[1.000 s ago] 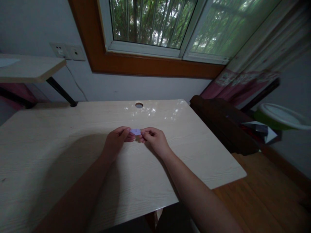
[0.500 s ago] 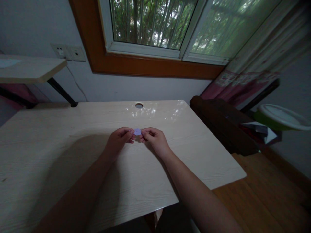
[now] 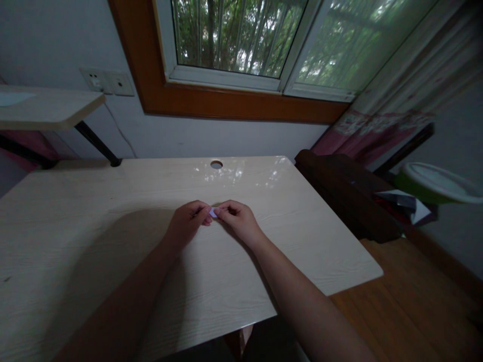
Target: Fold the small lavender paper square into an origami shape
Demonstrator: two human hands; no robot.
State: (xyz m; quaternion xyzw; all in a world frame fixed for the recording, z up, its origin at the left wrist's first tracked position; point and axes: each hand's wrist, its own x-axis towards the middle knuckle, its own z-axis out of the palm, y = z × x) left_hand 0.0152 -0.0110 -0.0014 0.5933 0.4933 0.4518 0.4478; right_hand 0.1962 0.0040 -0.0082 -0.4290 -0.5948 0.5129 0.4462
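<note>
The left hand [image 3: 185,221] and right hand [image 3: 239,221] are pinching opposite sides of the paper [image 3: 213,212], which is sitting between their fingertips, neither hand being nearer. Fingers are hiding its long axis. Beyond, the table [image 3: 320,226] is stretching toward the window [image 3: 230,75].

Window [image 3: 234,35] with greenery behind it at top centre, orange-brown wooden frame [image 3: 241,103] around it, wall sockets [image 3: 121,84] and pale raised shelf [image 3: 49,108] at upper left, pink-bordered curtain [image 3: 407,85] at upper right, green-and-white tub [image 3: 426,182] at right edge, wooden floor [image 3: 400,291] at lower right.
</note>
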